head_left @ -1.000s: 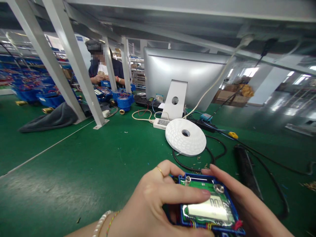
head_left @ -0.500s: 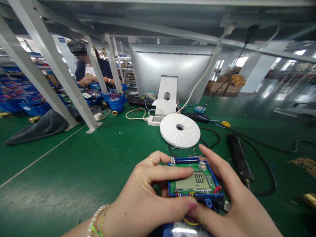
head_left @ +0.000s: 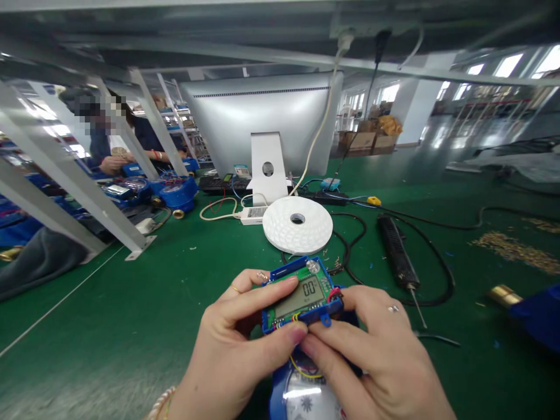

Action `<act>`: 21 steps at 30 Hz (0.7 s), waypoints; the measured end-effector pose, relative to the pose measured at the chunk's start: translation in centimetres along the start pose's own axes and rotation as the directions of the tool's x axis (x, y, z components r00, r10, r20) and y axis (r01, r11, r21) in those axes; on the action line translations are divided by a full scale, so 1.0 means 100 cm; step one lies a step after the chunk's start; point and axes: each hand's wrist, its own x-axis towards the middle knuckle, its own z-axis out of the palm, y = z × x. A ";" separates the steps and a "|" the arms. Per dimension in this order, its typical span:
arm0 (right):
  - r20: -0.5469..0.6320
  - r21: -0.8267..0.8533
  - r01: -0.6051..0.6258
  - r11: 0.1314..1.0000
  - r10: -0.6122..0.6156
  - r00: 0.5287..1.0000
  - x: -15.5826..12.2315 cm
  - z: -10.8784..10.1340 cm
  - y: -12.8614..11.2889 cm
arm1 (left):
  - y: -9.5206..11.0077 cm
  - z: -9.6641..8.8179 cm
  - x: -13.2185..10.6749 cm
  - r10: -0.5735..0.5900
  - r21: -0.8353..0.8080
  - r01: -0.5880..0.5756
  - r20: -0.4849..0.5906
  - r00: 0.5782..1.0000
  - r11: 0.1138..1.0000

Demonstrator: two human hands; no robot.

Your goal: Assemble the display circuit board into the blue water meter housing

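Above the green table [head_left: 166, 303], on the near side of the white roll [head_left: 297, 236], the left hand [head_left: 238, 329] and right hand [head_left: 378, 347] grip a display module [head_left: 301, 300]. Behind the roll stands a monitor [head_left: 266, 111]; right of it, a black screwdriver [head_left: 396, 248] and, farther back, cardboard boxes [head_left: 363, 141].

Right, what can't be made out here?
In the head view:
Display: partly covered by the left hand.
Right hand: its own fingers hide the grip.
Meter body: cut off by the bottom edge.
Blue part, far right: cut off by right edge.
Scattered bits: too small.
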 end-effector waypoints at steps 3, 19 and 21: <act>0.056 0.078 -0.070 0.994 0.066 0.996 0.004 0.003 -0.001 | 0.000 0.001 0.000 0.002 -0.031 -0.002 0.011 1.000 1.000; 0.114 -0.001 -0.009 1.000 0.009 0.993 0.005 0.007 0.005 | -0.004 -0.005 0.003 0.038 -0.026 -0.035 0.100 0.994 0.999; 0.100 -0.019 0.013 1.000 -0.011 0.995 0.004 0.009 0.006 | -0.004 -0.004 0.003 0.040 -0.002 -0.040 0.089 0.995 0.999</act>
